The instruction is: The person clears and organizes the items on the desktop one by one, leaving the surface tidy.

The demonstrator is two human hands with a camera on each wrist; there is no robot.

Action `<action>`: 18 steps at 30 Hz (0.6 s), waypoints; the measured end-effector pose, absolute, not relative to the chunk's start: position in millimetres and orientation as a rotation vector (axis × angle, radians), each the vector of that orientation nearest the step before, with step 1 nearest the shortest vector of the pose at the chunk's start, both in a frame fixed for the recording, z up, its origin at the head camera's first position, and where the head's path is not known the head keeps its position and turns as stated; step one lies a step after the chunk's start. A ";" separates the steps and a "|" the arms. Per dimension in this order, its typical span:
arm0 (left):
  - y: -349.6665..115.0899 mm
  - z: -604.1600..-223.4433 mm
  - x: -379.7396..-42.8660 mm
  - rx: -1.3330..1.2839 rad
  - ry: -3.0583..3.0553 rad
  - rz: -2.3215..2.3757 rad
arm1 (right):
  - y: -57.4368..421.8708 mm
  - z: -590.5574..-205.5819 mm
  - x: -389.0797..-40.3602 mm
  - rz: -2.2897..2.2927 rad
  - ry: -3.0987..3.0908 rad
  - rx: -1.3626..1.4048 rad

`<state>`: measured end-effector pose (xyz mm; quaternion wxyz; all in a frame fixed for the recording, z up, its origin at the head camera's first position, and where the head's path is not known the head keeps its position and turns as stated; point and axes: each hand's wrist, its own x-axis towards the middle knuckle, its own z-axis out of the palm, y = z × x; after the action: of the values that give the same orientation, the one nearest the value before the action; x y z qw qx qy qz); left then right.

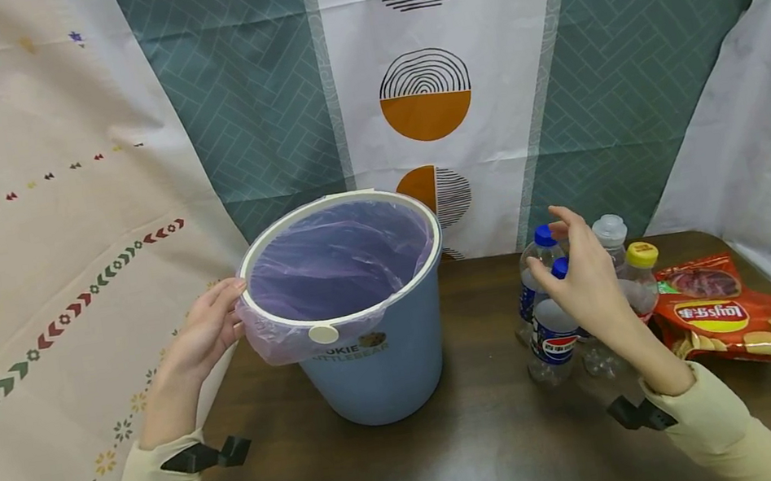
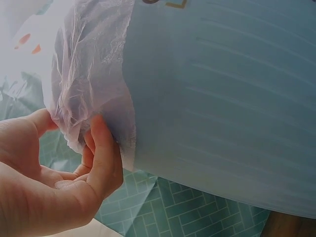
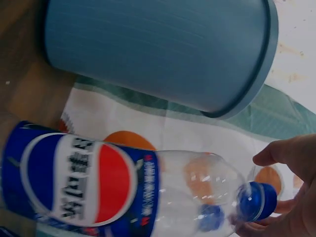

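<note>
A blue trash can (image 1: 383,380) with a cream rim stands on the table, lined with a thin pinkish trash bag (image 1: 281,339) folded out over the rim. My left hand (image 1: 202,332) grips the rim at its left side, bag included; the left wrist view shows thumb and fingers on either side of the bag's bunched edge (image 2: 81,94). My right hand (image 1: 585,270) is over the bottles, thumb and fingers spread. In the right wrist view they lie around the blue cap (image 3: 261,201) of an upright, clear Pepsi bottle (image 3: 79,180), the thumb apart from the cap.
Behind that bottle stand another blue-capped bottle (image 1: 544,239), one with a clear cap (image 1: 609,229) and one with a yellow cap (image 1: 642,258). Red Lay's chip bags (image 1: 729,315) lie to their right. A patterned cloth (image 1: 416,39) hangs along the table's back.
</note>
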<state>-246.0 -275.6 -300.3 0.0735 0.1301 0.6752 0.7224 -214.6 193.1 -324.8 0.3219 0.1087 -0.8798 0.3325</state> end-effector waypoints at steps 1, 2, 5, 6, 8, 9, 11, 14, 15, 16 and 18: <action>-275.2 -300.3 -245.7 0.393 2.026 2.169 | 195.1 -327.6 -213.7 0.888 -2.319 0.281; -274.9 -300.4 -245.6 0.396 2.024 2.170 | 196.9 -330.1 -212.5 0.902 -2.329 0.277; -274.4 -300.7 -245.3 0.408 2.016 2.173 | 201.7 -338.2 -209.4 0.933 -2.352 0.267; -274.5 -300.6 -245.3 0.410 2.015 2.173 | 202.9 -340.6 -208.7 0.948 -2.351 0.272; -274.6 -300.2 -245.2 0.408 2.016 2.175 | 205.1 -345.5 -207.6 0.970 -2.353 0.281; -274.7 -299.9 -245.2 0.403 2.020 2.175 | 206.5 -348.3 -207.6 0.979 -2.355 0.285; -274.6 -299.4 -245.2 0.397 2.023 2.175 | 208.9 -353.9 -207.7 0.993 -2.356 0.294; -274.0 -299.1 -245.1 0.391 2.018 2.179 | 212.5 -363.2 -206.8 1.013 -2.367 0.293; -274.0 -299.2 -245.0 0.390 2.015 2.180 | 213.3 -366.0 -206.0 1.021 -2.369 0.292; -274.0 -299.4 -244.9 0.392 2.009 2.183 | 214.0 -368.8 -205.1 1.031 -2.372 0.291; -273.9 -299.9 -244.6 0.389 2.000 2.187 | 215.5 -374.5 -202.5 1.061 -2.391 0.286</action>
<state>-244.6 -273.9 -299.9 0.0762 0.1297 0.6672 0.7296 -202.5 215.5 -374.5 0.2524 0.1051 -0.8791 0.3903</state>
